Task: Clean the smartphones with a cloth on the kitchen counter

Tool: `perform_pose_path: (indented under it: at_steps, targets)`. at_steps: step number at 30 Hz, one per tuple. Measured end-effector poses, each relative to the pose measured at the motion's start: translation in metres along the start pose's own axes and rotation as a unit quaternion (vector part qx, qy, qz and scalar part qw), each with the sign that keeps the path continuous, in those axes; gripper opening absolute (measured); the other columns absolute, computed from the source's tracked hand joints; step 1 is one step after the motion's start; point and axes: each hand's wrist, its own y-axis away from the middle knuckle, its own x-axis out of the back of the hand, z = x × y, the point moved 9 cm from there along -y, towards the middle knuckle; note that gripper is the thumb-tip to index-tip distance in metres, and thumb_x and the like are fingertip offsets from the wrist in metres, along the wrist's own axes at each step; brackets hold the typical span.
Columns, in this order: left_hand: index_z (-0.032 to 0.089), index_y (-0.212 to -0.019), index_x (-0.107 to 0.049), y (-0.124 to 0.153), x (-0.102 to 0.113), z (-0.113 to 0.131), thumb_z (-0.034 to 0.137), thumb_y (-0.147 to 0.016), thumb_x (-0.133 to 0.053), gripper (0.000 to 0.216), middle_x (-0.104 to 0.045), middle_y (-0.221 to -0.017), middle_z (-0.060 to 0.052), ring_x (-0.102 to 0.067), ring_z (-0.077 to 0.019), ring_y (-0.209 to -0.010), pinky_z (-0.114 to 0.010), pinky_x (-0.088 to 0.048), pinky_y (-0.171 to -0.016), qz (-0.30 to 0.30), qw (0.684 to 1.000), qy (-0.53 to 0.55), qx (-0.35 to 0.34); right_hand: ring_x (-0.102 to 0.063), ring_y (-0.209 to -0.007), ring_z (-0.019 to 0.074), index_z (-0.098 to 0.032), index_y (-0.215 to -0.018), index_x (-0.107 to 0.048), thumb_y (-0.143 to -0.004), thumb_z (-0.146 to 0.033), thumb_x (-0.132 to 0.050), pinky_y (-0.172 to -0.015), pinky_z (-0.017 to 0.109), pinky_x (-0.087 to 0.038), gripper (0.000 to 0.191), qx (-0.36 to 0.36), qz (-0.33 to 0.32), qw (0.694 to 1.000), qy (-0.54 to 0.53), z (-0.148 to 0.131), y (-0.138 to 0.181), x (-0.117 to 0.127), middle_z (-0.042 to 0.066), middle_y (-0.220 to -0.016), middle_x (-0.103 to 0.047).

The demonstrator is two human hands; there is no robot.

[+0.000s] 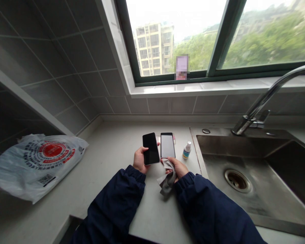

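My left hand [140,160] is wrapped round a smartphone [151,149] with a dark screen, its thumb on the glass near the left edge. A crumpled grey cloth [168,181] hangs from my closed right hand [179,167]. Just above the right fingers is a second smartphone [168,145] with a pale, bright screen; I cannot tell whether those fingers also grip its lower end. Behind the two phones, a clear and pink item [174,138] shows only in part. A small white-capped bottle [186,150] with a blue and yellow label stands upright to the right.
On the right, a steel sink [213,183] with a chrome faucet [254,108] is set into the pale countertop [109,152]. A white plastic bag [35,166] with red print lies at the left against the tiled wall. A window [175,40] is in front.
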Motion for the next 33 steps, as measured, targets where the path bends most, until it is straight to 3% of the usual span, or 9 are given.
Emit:
perform_pose_path:
  at_steps: [5,14,20,27,33]
  targets:
    - [0.004,-0.121,-0.063,0.000,0.002,-0.001,0.026,-0.074,-0.052,0.053,-0.071,-0.109,-0.018,-0.068,-0.0235,-0.081,-0.035,-0.056,-0.067,0.004,1.000,-0.003,0.003,-0.043,-0.031,0.0088,-0.010,-0.078,-0.067,-0.086,-0.027,-0.065,-0.032,0.021,-0.042,0.019,-0.004,0.000,1.000,0.000,0.001,0.002,-0.002,0.004,-0.052,-0.064]
    - [-0.001,-0.121,-0.062,0.007,-0.009,-0.004,0.038,-0.080,-0.050,0.058,-0.071,-0.095,-0.022,-0.069,-0.0277,-0.077,-0.037,-0.055,-0.066,-0.011,0.999,-0.026,0.035,-0.043,-0.028,0.0082,-0.008,-0.077,-0.067,-0.088,-0.022,-0.058,-0.030,0.021,-0.041,0.020,0.014,0.000,1.000,-0.001,-0.006,0.014,-0.010,0.006,-0.055,-0.066]
    - [0.005,-0.118,-0.063,0.011,-0.020,0.005,0.042,-0.085,-0.049,0.052,-0.068,-0.115,-0.020,-0.069,-0.0273,-0.081,-0.047,-0.055,-0.082,-0.062,0.998,-0.015,-0.021,-0.055,-0.037,0.0108,-0.012,-0.086,-0.067,-0.077,-0.034,-0.075,-0.036,0.022,-0.048,0.025,0.140,-0.004,0.990,-0.021,-0.029,0.015,-0.010,0.002,-0.059,-0.068]
    - [0.005,-0.118,-0.063,0.012,-0.024,0.005,0.042,-0.086,-0.049,0.051,-0.068,-0.115,-0.022,-0.069,-0.0284,-0.080,-0.053,-0.054,-0.086,-0.084,0.996,-0.010,-0.012,-0.068,-0.054,0.0152,-0.013,-0.092,-0.066,-0.052,-0.033,-0.091,-0.054,0.026,-0.058,0.051,0.261,-0.015,0.965,-0.012,-0.049,0.021,-0.009,0.004,-0.068,-0.073]
    - [0.003,-0.121,-0.062,0.012,-0.026,0.005,0.041,-0.088,-0.047,0.053,-0.068,-0.115,-0.023,-0.070,-0.0313,-0.085,-0.056,-0.052,-0.089,-0.108,0.994,0.001,-0.002,-0.075,-0.080,0.0230,-0.015,-0.100,-0.069,-0.065,-0.043,-0.085,-0.072,0.033,-0.062,0.047,0.354,-0.024,0.934,0.026,-0.064,0.037,-0.011,0.011,-0.101,-0.076]
